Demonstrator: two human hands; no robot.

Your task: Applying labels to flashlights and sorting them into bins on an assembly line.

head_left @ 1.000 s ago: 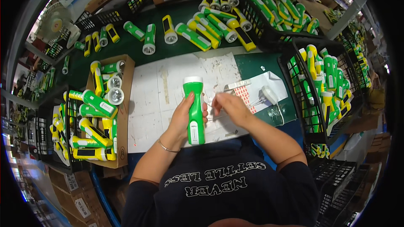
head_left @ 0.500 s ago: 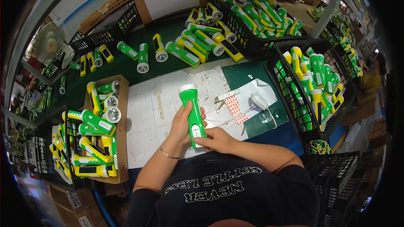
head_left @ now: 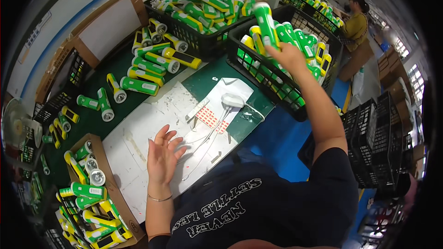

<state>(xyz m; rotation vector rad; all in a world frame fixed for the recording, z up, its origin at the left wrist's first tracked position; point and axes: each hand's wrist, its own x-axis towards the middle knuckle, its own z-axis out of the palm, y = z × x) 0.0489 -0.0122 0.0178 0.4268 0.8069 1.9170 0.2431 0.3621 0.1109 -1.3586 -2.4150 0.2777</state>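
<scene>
Crowded workshop, green table (head_left: 138, 64) ringed by crates and boxes. White sheet (head_left: 152, 133) spread across the table's middle, with a small white device (head_left: 232, 100), its thin cord, a red-dotted strip (head_left: 208, 116) and a few scraps lying on it. Left hand (head_left: 162, 157) open above the sheet, fingers spread and curled slightly up, holding nothing. Right hand (head_left: 288, 56) raised to the right, closed round the lower end of a green and yellow torch (head_left: 265, 23), lens end pointing up and away. Torch held over the near black crate (head_left: 258, 71), which sits heaped with more green and yellow torches at the table's right edge. Second black crate (head_left: 203, 41) just behind it to the left, likewise full. Loose torches (head_left: 152, 67) lying in a cluster on the green between that crate and the sheet, several more scattered toward the left. Cardboard box (head_left: 110, 189) at the lower left, touching the sheet's edge, packed with torches. Flat white-topped carton (head_left: 110, 23) at the far left corner. Empty black crates (head_left: 387, 143) stacked on the floor at the right, well apart from the table. Another person (head_left: 355, 20) at work in the far right background.
</scene>
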